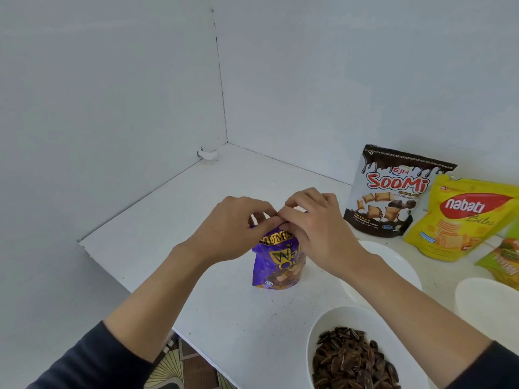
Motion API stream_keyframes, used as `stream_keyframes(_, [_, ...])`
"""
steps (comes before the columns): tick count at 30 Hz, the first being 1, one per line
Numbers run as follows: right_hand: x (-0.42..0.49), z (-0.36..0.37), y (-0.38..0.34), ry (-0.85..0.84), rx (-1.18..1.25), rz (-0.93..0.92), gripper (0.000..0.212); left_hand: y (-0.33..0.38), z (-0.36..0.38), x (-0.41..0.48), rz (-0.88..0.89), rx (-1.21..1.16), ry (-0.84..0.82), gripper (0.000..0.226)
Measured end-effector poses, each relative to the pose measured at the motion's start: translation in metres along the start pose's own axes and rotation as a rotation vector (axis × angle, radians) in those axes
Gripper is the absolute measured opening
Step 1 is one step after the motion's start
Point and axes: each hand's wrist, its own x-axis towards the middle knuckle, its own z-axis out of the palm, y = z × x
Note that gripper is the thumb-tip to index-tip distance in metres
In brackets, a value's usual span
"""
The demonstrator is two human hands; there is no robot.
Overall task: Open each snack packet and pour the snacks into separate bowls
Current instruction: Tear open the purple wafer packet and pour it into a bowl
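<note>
Left hand pinching the top edge of the purple packet — thumb and fingers curled tight on the seal. Packet standing upright on the white table, mid-frame. Right hand pinching the same edge just beside the left, fingers clamped on it. Going right: seed bowl sitting at the near edge, empty bowl lying partly under the right forearm, Soomi packet and yellow packet standing by the wall — second empty bowl and green packet sitting far right.
</note>
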Motion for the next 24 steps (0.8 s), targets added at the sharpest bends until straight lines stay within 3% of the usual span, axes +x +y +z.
stream_keyframes(3, [-0.003,-0.005,0.011,0.040,0.097,-0.010,0.022,0.006,-0.006,0.010,-0.082,-0.079,-0.187,0.013])
stream_keyframes(8, [-0.017,-0.009,0.022,0.040,0.226,-0.036,0.020,0.021,-0.005,0.014,-0.195,-0.323,-0.283,0.013])
stream_keyframes(15, [-0.023,-0.016,0.024,0.015,0.342,-0.005,0.008,0.033,0.004,0.015,-0.197,-0.234,-0.288,0.020])
stream_keyframes(19, [-0.029,-0.015,0.024,0.048,0.397,0.034,0.010,0.038,0.008,0.013,-0.157,-0.302,-0.203,0.016])
stream_keyframes(24, [-0.034,-0.010,0.018,0.127,0.549,0.144,0.009,0.041,0.006,0.014,-0.169,-0.320,-0.220,0.004])
